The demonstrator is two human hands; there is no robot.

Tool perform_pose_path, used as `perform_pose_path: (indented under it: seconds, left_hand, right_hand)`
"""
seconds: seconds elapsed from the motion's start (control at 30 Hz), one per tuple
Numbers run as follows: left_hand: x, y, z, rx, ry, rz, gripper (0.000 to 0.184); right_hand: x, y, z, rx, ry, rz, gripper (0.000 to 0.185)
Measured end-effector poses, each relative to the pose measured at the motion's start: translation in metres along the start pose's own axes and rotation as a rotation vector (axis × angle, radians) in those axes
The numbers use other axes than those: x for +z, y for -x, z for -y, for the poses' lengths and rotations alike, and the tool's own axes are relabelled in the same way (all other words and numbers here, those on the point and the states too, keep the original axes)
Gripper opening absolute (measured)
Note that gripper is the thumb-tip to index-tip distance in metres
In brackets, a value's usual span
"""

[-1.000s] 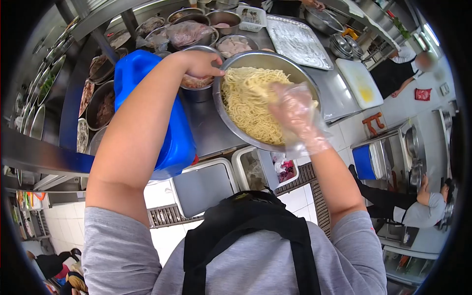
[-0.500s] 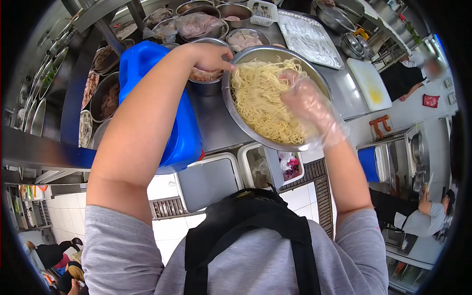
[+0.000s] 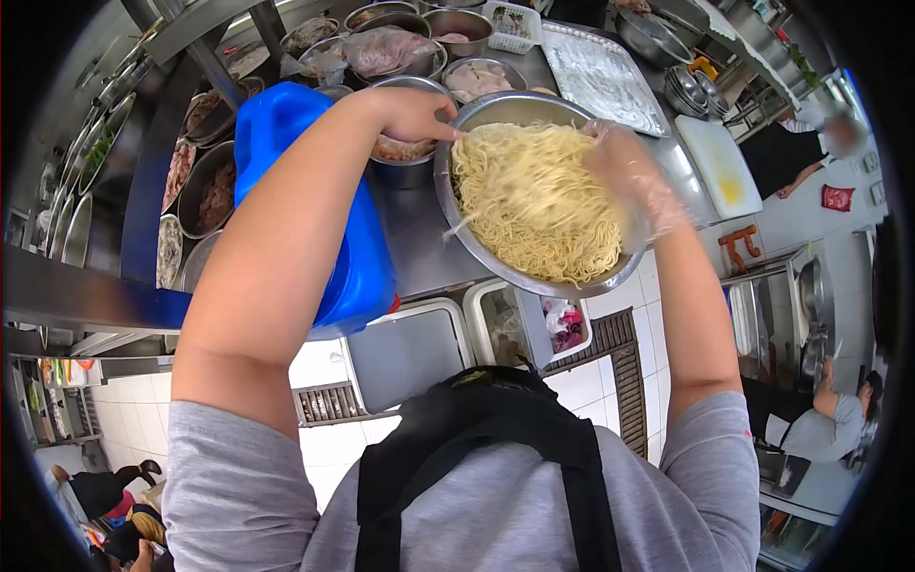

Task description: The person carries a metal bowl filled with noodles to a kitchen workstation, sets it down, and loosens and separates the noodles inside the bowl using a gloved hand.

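A large steel bowl is heaped with pale yellow noodles. My left hand grips the bowl's upper left rim, its thumb and a finger bent at the edge. In a clear plastic glove, my right hand is at the right side of the noodles, just inside the bowl. Motion smears its fingers, so whether they hold any strands is not plain. The top noodles are blurred too, and a few strands poke out over the left rim.
Left of the bowl stands a blue jerrycan. Behind are a pot, a bowl of pale meat and a foil-like tray. A white cutting board lies right. Bins stand below; other people are at the sides.
My right hand has moved from the middle of the noodles to the right and slightly up. The noodles have shifted and spread in the bowl. My left hand stays at the rim.
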State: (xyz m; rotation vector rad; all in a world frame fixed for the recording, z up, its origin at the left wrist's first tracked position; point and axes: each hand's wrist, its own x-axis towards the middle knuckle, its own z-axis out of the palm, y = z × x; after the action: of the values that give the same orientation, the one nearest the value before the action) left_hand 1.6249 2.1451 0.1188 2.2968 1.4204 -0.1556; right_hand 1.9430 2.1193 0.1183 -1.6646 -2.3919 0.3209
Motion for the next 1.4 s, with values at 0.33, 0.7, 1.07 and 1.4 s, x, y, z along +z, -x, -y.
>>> perform_pose_path:
  seconds: [0.33, 0.7, 1.07, 1.4]
  left_hand:
    - [0.001, -0.003, 0.004, 0.013, 0.035, 0.005, 0.061]
    - [0.0, -0.001, 0.003, 0.025, -0.051, -0.033, 0.06]
    - [0.003, -0.003, 0.004, 0.021, 0.069, 0.002, 0.059]
    - [0.0, -0.004, 0.006, 0.032, -0.012, -0.075, 0.057]
  right_hand:
    - [0.016, -0.007, -0.008, -0.011, 0.124, -0.029, 0.054]
    - [0.059, 0.013, 0.016, -0.103, -0.912, -0.073, 0.031]
    - [0.027, 0.018, 0.017, 0.028, -0.392, -0.033, 0.029]
    - [0.016, 0.01, 0.022, 0.046, -0.31, -0.047, 0.023]
